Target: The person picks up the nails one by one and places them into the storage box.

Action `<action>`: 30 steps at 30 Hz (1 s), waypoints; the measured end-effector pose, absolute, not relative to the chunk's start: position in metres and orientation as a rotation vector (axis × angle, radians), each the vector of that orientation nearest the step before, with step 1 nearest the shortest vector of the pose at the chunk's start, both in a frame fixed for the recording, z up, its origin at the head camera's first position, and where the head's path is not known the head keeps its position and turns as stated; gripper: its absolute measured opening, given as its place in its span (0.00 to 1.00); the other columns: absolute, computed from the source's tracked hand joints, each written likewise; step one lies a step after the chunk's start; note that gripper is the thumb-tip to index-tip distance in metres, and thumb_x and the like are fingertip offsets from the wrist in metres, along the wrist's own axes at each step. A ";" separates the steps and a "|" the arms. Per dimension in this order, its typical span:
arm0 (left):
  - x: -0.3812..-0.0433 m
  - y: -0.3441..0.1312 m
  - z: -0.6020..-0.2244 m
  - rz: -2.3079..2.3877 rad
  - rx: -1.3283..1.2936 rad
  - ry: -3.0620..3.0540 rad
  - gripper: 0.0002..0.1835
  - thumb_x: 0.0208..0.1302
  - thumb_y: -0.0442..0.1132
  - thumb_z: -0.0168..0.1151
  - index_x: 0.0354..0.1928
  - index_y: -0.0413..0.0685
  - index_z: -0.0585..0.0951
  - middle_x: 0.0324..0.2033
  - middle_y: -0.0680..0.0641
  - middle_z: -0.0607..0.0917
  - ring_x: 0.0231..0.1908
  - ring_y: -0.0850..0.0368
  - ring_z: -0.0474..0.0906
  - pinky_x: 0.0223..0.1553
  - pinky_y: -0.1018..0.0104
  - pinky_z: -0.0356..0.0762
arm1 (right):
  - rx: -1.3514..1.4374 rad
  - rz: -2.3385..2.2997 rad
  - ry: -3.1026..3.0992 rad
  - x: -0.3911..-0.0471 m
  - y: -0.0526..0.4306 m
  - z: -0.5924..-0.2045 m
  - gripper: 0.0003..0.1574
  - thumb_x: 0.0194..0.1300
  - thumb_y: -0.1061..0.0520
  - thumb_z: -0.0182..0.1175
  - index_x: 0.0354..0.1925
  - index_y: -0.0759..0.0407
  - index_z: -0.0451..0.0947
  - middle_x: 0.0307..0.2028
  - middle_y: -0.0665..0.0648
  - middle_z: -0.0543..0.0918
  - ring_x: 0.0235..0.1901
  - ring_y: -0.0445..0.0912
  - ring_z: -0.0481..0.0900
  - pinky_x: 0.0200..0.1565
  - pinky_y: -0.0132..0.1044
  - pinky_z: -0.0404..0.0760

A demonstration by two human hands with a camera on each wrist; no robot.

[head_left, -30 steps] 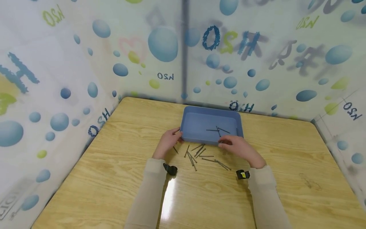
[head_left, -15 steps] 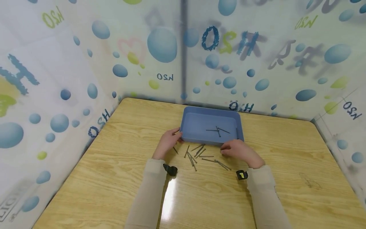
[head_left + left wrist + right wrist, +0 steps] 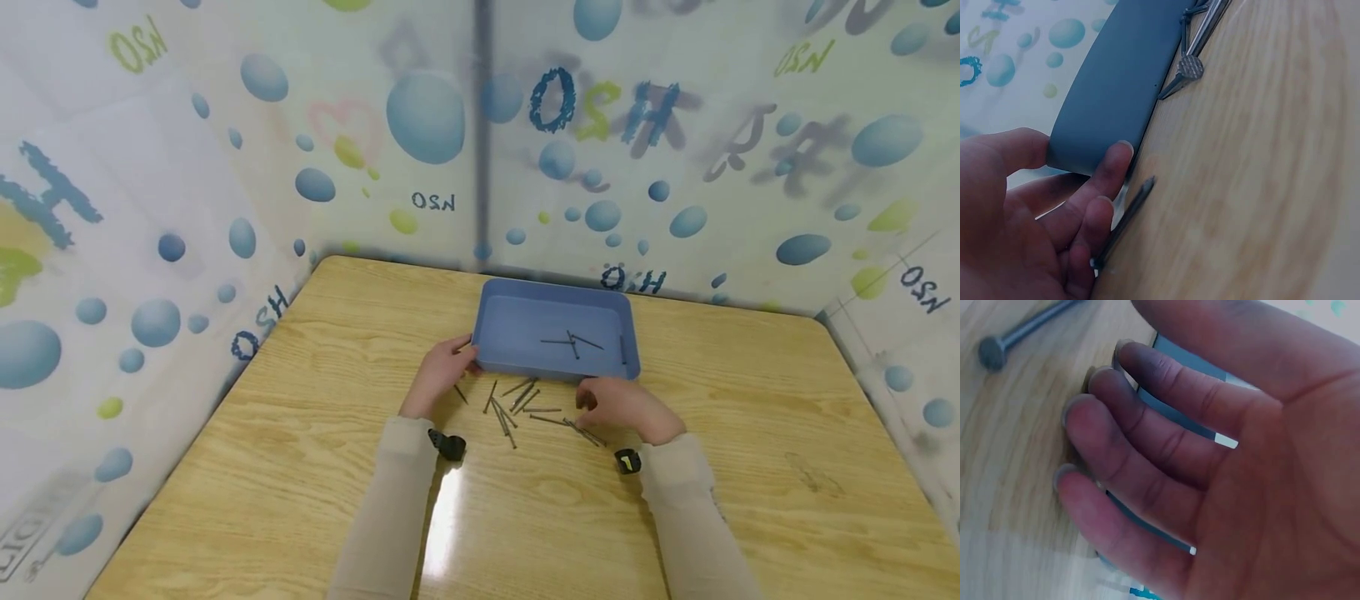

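A blue tray (image 3: 525, 312) sits toward the back of the table. My left hand (image 3: 442, 375) holds its front left corner; the left wrist view shows the thumb and fingertips on the tray wall (image 3: 1116, 81). One nail (image 3: 1125, 219) lies beside those fingers. Just in front of the tray's right part, my right hand (image 3: 626, 406) hovers over the table with fingers loosely bent and nothing between them. Close to its fingertips lie paired nails (image 3: 587, 433), and a single nail (image 3: 1035, 328) shows in the right wrist view.
Several more nails (image 3: 543, 409) are scattered on the wooden table (image 3: 300, 467) between the hands. Inside the tray, several nails (image 3: 557, 341) lie crossed, with another nail (image 3: 623, 350) along the right wall. A patterned wall (image 3: 420, 242) rises directly behind the table.
My right hand has drawn back from the tray's front edge and lowered toward the nails on the table, uncovering the nail by the tray's right wall. The left hand keeps its place.
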State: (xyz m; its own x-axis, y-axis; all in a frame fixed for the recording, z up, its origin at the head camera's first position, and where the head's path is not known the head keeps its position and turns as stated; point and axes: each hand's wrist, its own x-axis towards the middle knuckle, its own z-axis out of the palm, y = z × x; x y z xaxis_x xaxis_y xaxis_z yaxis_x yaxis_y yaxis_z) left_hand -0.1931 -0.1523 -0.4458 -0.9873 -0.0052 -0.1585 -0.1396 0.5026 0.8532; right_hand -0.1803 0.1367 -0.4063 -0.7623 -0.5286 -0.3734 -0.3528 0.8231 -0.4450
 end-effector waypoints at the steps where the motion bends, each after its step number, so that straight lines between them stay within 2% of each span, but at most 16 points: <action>1: -0.194 -0.152 -0.446 1.499 -0.124 2.606 0.24 0.65 0.51 0.47 0.62 0.56 0.68 0.24 0.52 0.83 0.31 0.58 0.77 0.32 0.64 0.72 | -0.658 -0.460 2.522 -0.180 0.136 -0.407 0.14 0.51 0.50 0.66 0.36 0.53 0.76 0.31 0.48 0.76 0.29 0.42 0.71 0.34 0.40 0.70; 10: -0.194 -0.153 -0.447 1.501 -0.115 2.613 0.24 0.64 0.51 0.47 0.62 0.56 0.68 0.24 0.52 0.83 0.30 0.58 0.77 0.31 0.65 0.72 | -0.687 -0.416 2.528 -0.180 0.130 -0.414 0.07 0.51 0.54 0.65 0.24 0.48 0.76 0.24 0.44 0.75 0.23 0.41 0.70 0.28 0.36 0.69; 19: -0.194 -0.152 -0.446 1.500 -0.127 2.622 0.23 0.64 0.50 0.48 0.61 0.57 0.68 0.23 0.52 0.83 0.30 0.58 0.76 0.31 0.65 0.71 | -0.670 -0.384 2.559 -0.173 0.120 -0.412 0.03 0.54 0.57 0.60 0.25 0.50 0.77 0.24 0.44 0.75 0.22 0.40 0.71 0.28 0.36 0.70; 25: -0.194 -0.152 -0.446 1.493 -0.130 2.631 0.23 0.64 0.51 0.48 0.61 0.57 0.69 0.23 0.52 0.83 0.29 0.58 0.76 0.30 0.66 0.70 | -0.641 -0.346 2.581 -0.171 0.114 -0.412 0.07 0.55 0.61 0.57 0.25 0.49 0.76 0.22 0.46 0.74 0.20 0.42 0.69 0.25 0.36 0.67; 30: -0.193 -0.151 -0.445 1.498 -0.139 2.618 0.23 0.64 0.51 0.48 0.61 0.57 0.68 0.23 0.51 0.84 0.30 0.58 0.77 0.30 0.66 0.71 | -0.641 -0.334 2.594 -0.168 0.111 -0.411 0.07 0.57 0.58 0.57 0.23 0.51 0.73 0.20 0.48 0.72 0.18 0.42 0.65 0.24 0.36 0.64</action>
State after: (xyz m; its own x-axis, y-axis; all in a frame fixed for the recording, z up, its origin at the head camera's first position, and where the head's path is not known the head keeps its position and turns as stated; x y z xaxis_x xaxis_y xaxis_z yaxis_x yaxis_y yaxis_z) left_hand -0.1928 -0.1510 -0.4451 -0.9884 -0.0190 -0.1507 -0.1395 0.5053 0.8516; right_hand -0.1680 0.1108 -0.4107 -0.7933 -0.4895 -0.3620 -0.3820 0.8632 -0.3302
